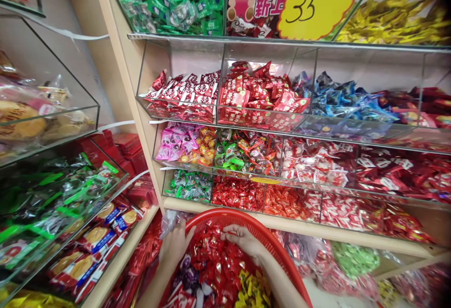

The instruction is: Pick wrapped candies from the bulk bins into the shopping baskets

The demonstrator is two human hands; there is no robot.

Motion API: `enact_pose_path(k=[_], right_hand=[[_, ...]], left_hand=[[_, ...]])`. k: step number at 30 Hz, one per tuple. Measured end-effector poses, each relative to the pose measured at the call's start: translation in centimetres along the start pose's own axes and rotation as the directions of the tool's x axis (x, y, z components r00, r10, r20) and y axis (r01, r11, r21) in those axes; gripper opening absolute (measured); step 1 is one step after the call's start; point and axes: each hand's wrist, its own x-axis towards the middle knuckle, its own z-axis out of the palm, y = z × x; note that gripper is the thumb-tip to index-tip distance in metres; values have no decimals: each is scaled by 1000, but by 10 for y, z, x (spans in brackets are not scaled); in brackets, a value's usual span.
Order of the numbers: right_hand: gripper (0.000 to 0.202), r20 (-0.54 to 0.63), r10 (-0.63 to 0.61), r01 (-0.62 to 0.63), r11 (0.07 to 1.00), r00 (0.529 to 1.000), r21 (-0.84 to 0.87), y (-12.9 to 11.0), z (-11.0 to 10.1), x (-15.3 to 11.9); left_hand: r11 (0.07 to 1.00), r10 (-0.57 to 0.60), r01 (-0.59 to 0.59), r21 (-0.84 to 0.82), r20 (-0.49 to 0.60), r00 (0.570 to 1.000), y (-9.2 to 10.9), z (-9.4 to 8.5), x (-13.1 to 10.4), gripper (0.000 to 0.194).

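Note:
A red plastic basket [282, 256] at the bottom centre holds red wrapped candies [220, 261], purple ones [190, 275] at its left and yellow ones [252, 291] at the lower right. My left hand [175, 244] is at the basket's left rim, fingers apart, beside a crumpled clear plastic bag [171, 221]; whether it grips the bag or rim is unclear. Over the red candies, near the far side of the basket, my right hand [243, 241] has its fingers curled together, touching the candies; what lies between the fingertips is too small to tell.
Ahead stands a shelf [303, 226] with clear bins of wrapped candies in several rows. A yellow sign [317, 7] reads 35. Angled shelves at the left hold green-wrapped sweets [52, 204] and packaged biscuits [95, 242]. Bagged candies [352, 261] lie beneath the shelf at the right.

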Motion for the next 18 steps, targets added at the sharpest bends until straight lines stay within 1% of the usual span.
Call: enact_pose_path(k=[3, 7, 11, 15, 18], right_hand=[[51, 24, 20, -18, 997, 999, -71, 1, 4, 1], [49, -17, 115, -116, 975, 993, -190, 6, 11, 2], [47, -20, 134, -135, 964, 991, -229, 16, 18, 4], [45, 33, 106, -95, 965, 994, -245, 21, 25, 5], [42, 91, -13, 35, 968, 996, -248, 15, 32, 4]], left_hand=[[1000, -12, 12, 2, 10, 1000, 0, 1, 0, 63], [1000, 11, -11, -5, -7, 1000, -1, 1, 1, 63], [1000, -3, 3, -4, 8, 1000, 0, 0, 0, 63], [1000, -6, 6, -3, 5, 1000, 0, -1, 0, 63], [1000, 2, -2, -2, -8, 1000, 0, 0, 0, 63]])
